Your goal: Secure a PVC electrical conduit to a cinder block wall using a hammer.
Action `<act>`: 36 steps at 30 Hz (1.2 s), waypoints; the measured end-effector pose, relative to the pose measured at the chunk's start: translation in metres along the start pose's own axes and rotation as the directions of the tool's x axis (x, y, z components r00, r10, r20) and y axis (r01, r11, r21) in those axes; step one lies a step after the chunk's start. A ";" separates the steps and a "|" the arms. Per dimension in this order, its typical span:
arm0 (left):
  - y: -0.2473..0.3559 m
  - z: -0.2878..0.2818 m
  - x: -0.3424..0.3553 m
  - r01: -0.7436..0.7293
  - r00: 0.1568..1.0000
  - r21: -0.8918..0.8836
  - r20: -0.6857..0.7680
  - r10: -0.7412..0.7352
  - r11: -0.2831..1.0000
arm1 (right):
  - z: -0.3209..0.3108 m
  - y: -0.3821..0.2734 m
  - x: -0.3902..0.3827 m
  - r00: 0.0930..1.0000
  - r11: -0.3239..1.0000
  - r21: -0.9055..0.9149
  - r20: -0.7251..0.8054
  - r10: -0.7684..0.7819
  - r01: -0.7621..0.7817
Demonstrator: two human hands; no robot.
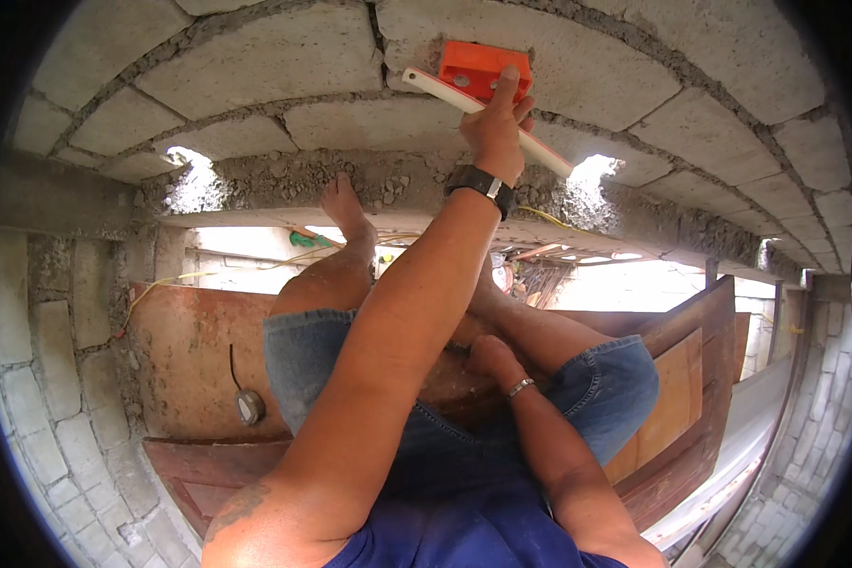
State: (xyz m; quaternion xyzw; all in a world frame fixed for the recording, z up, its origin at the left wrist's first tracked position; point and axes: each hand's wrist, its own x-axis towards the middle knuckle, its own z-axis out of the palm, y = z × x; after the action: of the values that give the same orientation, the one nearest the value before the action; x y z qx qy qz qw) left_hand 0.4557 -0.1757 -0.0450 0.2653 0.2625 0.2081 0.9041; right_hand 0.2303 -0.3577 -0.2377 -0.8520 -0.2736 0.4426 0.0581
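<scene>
One orange box (486, 59) sits at the block wall (256, 62); one pale strip (441, 90) slants across its lower edge. Left hand (497, 128): closed around the strip's middle, one fingertip over the box. Right hand (491, 356): curled near the lap; whether it holds anything cannot be determined. Below: wooden panels (194, 346), one round grey object (248, 406).
</scene>
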 end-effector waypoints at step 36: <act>0.255 -0.568 -0.511 0.712 0.429 0.603 -0.779 0.458 0.359 | 0.002 0.011 -0.003 0.962 0.874 -0.438 -0.065 -0.264 0.210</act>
State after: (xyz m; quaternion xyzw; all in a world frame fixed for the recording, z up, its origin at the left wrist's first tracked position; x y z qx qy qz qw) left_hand -0.3338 -0.0314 -0.1181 0.5370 0.7838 0.0348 0.3100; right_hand 0.2321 -0.3688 -0.2403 -0.8295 -0.4620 0.3081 -0.0593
